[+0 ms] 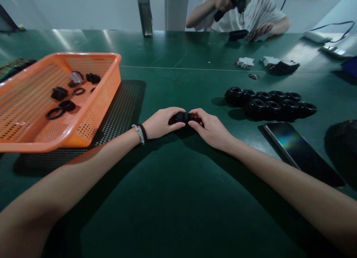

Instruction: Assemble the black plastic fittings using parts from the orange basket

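Note:
Between my two hands, a small black cylindrical plastic part point(182, 117) lies sideways, low over the green table. My left hand point(161, 122) is closed round its left end, thumb in front and fingers behind. My right hand point(210, 128) pinches the right end the same way. A ridge shows in the middle of the part. Fingers hide both ends, so whether it is one piece or two joined pieces cannot be told. To the right, several shiny black round parts with holes on top point(263, 102) stand in two rows.
An orange perforated basket point(80, 133) holds several black rings and caps at left. A phone point(301, 150) lies at right. Behind stand a bottle point(145, 16) and small white-and-black parts point(245, 63). Across the table a person point(237, 12) holds a power drill.

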`<state>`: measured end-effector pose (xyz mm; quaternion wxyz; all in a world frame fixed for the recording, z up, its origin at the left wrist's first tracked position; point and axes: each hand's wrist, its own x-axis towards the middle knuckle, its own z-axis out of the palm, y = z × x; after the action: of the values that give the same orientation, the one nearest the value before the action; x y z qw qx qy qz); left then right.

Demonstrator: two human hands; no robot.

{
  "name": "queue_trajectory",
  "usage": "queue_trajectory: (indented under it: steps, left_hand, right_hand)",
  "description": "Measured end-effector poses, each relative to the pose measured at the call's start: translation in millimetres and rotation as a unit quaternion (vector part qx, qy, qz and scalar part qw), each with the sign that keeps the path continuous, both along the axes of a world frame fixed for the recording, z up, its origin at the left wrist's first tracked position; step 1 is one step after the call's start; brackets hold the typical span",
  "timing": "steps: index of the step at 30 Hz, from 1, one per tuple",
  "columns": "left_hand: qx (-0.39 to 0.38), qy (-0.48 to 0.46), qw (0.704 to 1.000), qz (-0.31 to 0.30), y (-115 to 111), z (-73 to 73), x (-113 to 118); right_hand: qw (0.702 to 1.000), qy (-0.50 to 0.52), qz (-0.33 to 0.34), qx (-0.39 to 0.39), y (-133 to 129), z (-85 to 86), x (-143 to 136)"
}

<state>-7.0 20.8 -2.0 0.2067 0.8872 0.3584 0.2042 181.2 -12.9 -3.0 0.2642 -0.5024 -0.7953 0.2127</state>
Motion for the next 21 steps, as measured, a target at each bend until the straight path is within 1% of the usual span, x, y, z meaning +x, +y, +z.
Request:
queue_trajectory:
  steps: [21]
  left_hand:
    - [0.003, -0.003, 1.0, 0.0, 0.8, -1.1, -0.5]
  right_hand:
    - [1.0, -0.004, 0.0, 0.004, 1.1, -0.7, -0.1]
